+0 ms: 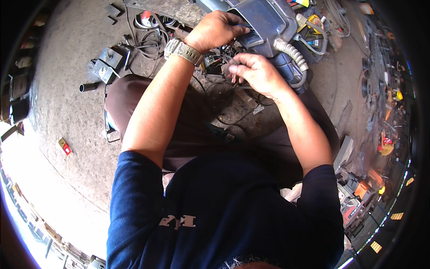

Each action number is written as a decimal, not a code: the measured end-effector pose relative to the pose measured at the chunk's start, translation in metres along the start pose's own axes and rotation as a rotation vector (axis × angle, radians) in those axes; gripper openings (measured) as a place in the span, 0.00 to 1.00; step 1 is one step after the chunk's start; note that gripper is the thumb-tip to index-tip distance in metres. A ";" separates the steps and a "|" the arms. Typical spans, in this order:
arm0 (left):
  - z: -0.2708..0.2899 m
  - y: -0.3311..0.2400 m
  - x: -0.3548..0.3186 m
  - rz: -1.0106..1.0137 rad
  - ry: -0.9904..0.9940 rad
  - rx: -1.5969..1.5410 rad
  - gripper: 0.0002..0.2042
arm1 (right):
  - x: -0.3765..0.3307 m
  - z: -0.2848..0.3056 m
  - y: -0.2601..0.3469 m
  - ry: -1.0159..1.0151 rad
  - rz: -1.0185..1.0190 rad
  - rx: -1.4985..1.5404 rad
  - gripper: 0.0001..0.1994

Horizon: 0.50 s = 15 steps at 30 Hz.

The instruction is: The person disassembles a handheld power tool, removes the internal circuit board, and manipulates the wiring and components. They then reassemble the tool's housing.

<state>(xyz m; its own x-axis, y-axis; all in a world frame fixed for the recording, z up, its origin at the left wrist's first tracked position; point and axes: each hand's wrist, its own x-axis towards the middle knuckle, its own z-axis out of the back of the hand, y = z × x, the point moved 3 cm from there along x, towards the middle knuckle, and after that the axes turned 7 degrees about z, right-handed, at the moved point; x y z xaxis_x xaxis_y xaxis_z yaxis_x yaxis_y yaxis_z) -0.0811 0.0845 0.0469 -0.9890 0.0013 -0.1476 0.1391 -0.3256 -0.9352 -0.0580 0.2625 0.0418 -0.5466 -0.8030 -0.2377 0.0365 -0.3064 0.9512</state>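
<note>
Where the blue-grey housing (277,23) opens, the left hand (214,30) reaches over its left edge, fingers bent; whether this grip is closed cannot be told. Just below the housing's opening, the right hand (259,74) curls its fingers beside dark wires (216,61), blur hiding whether its grip holds anything. A pale ribbed conduit (290,52) borders the housing's lower right edge. Well left of the housing, past a metal box (111,57), concrete floor (71,112) stretches broadly, offering room for movement.
</note>
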 end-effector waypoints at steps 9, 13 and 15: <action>0.012 0.005 -0.011 -0.096 -0.026 0.040 0.15 | 0.004 0.000 -0.001 -0.118 -0.063 -0.120 0.09; 0.014 0.001 -0.020 0.006 -0.055 0.037 0.14 | 0.008 0.003 -0.016 -0.149 -0.019 -0.132 0.10; 0.011 0.012 -0.020 0.000 -0.063 -0.076 0.14 | 0.011 0.003 -0.019 -0.185 0.032 -0.178 0.11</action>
<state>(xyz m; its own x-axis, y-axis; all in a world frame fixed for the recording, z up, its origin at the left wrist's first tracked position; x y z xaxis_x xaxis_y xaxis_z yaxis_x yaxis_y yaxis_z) -0.0598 0.0705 0.0421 -0.9898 -0.0587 -0.1295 0.1402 -0.2526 -0.9574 -0.0672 0.2610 0.0218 -0.6857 -0.7117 -0.1524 0.1939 -0.3805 0.9042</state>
